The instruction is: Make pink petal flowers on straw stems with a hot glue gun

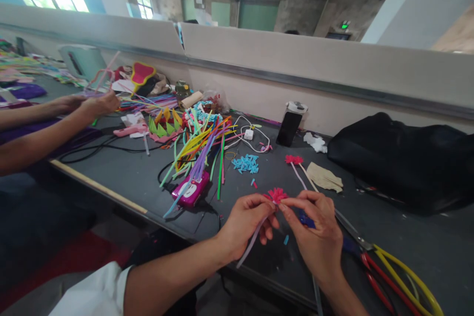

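Observation:
Close to the table's front edge, a pink chenille-stem flower (277, 194) is pinched between the fingertips of both my hands. My left hand (249, 217) closes on its underside, and a pale lavender stem (253, 243) hangs below that palm. My right hand (317, 219) grips the flower's base from the other side, thumb and forefinger together. A second pink flower (294, 159) with two pale stems lies just beyond my hands. Beside my right wrist are scissors with red handles (375, 276) and a tool with yellow handles (407, 276); a blue object behind that hand is partly hidden.
Short blue pieces (245, 163) lie in a pile, left of a phone (289, 128) propped upright. Colourful chenille stems (202, 150) spread over a purple device (191, 189). A black bag (400, 160) fills the right side. Another person's hands (92, 106) work at far left.

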